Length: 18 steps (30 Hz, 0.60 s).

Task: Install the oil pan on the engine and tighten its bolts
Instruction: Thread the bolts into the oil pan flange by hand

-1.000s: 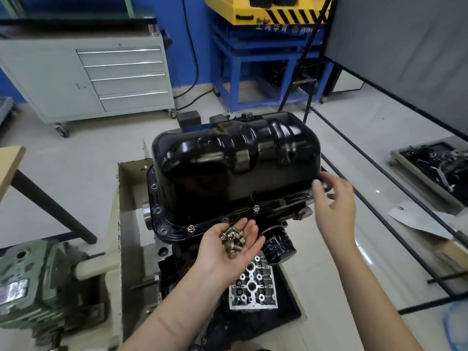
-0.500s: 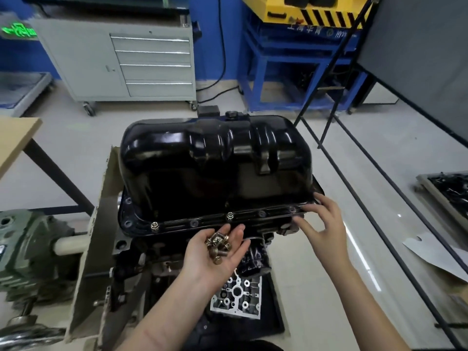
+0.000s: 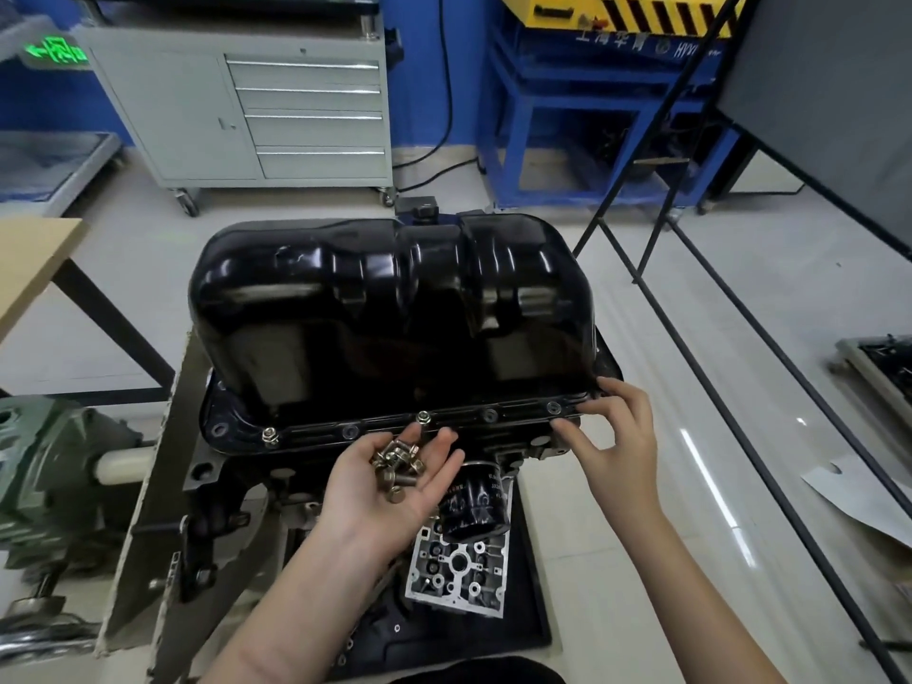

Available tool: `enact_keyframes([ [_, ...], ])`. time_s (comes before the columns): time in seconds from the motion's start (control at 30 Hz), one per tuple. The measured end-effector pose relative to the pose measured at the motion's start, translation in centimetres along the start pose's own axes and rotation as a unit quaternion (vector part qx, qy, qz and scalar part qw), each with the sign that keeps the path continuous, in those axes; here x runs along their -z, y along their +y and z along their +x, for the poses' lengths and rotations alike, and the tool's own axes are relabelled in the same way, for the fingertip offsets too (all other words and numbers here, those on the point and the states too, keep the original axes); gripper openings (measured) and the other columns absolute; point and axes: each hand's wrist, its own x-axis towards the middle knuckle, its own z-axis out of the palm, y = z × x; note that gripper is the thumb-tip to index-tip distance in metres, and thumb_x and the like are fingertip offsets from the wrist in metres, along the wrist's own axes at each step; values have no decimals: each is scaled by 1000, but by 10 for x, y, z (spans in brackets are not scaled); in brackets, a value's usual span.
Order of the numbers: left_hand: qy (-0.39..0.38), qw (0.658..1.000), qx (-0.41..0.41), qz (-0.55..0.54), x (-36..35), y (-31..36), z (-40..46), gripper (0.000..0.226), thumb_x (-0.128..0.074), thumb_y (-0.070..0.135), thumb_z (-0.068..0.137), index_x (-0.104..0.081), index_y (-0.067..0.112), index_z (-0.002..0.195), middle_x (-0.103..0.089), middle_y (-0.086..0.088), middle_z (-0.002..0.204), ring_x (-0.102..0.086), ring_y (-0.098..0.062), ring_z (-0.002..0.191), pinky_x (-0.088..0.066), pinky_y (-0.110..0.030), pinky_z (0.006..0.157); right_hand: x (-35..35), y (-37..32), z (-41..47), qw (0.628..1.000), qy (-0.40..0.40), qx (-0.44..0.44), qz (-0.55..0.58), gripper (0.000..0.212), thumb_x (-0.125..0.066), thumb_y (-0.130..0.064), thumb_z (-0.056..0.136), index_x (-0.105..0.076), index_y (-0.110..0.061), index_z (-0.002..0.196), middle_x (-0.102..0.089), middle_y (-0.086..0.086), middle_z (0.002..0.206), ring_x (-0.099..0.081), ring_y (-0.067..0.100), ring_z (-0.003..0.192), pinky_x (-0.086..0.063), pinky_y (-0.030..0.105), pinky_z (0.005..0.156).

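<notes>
Below flange, left hand (image 3: 395, 478) cups bolts (image 3: 397, 464) palm-up

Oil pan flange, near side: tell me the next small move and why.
Probably the right hand, its fingertips at the flange's right corner, should pick one bolt from the loose bolts lying in the open left hand and start it in an empty hole. Only two bolts, and, sit along this edge of the oil pan; holes between and beside them look unfilled.

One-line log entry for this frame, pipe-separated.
glossy black oil pan seated on engine | left hand cups loose brass-coloured bolts | right hand fingertips at pan flange corner | two bolts in near flange
</notes>
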Motion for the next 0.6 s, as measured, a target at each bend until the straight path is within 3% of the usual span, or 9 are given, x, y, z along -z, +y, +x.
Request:
enact_keyframes([
  [0.3,-4,1000,9,1,0,7,-1,26,-42,15,91,-59,-2,80,-63,-36,95,-69,-31,65,-48,-49,66,0,-1,1,999,6,28,-21,20,-78,2,64,-62,0,75,-46,7,101,-48,10,95,-29,-2,87],
  [0.5,1,1000,16,3,0,9,-1,26,-43,14,91,-59,-2,80,-63,-35,96,-69,-30,64,-48,-49,66,-2,1,1,999,7,37,-33,19,-78,3,64,-62,0,75,-46,7,99,-47,-3,89,-30,-2,86],
  [0.6,2,1000,20,4,0,9,-1,27,-43,15,91,-59,-2,79,-63,-35,95,-69,-30,64,-47,-49,66,-2,1,0,997,16,58,-45,19,-76,3,64,-60,2,75,-46,11,97,-42,-20,93,-29,-3,86],
])
